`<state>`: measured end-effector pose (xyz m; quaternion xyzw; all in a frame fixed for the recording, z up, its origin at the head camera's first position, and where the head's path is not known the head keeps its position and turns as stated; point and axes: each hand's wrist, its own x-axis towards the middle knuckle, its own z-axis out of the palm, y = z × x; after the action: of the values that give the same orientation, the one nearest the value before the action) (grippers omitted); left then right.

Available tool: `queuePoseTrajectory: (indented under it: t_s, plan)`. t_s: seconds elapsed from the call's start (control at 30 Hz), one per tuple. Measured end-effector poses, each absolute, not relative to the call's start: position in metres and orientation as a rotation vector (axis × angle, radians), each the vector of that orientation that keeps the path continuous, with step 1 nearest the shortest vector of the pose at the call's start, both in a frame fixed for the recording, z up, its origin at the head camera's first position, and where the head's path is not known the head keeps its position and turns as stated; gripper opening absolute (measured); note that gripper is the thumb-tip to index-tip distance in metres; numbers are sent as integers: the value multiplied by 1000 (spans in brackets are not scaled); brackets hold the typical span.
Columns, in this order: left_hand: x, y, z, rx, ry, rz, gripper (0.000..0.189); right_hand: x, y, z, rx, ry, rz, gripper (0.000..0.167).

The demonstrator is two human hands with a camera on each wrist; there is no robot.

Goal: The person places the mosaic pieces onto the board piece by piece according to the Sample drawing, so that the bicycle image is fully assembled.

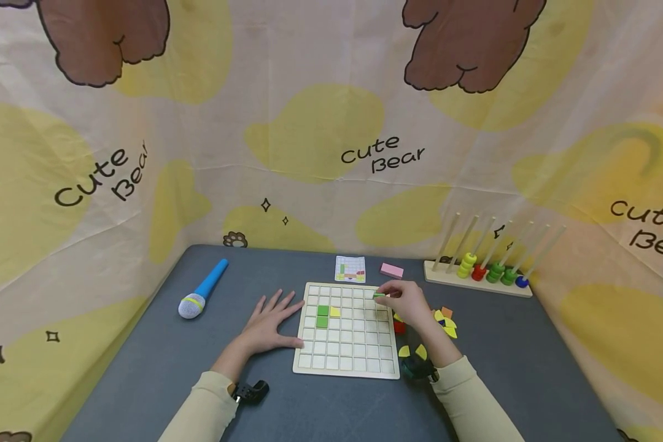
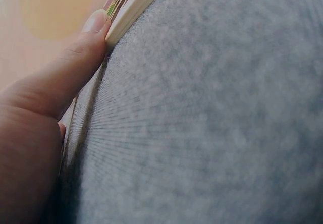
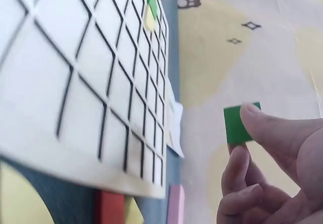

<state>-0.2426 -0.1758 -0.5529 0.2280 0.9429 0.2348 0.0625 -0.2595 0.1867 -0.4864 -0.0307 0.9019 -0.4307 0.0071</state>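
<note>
A white grid board with a pale wooden rim lies on the dark table. Two green square tiles sit one above the other in its cells, with a yellow tile beside the upper one. My right hand pinches another green square tile between thumb and fingers, raised over the board's far right corner. At the board's left side, my left hand has its fingers spread on the table. Its thumb presses against the board's edge.
Loose yellow pieces and a red block lie right of the board, partly behind the right arm. Behind the board are a pattern card and a pink block. A bead rack stands back right; a toy microphone lies left.
</note>
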Motion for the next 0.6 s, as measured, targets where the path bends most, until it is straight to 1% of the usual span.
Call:
queuePoseTrajectory:
  t_s: [0.6]
  plan:
    - [-245,-175,-555,662,2841,682,102,-241,132,-509,-283,2647,-1433,8]
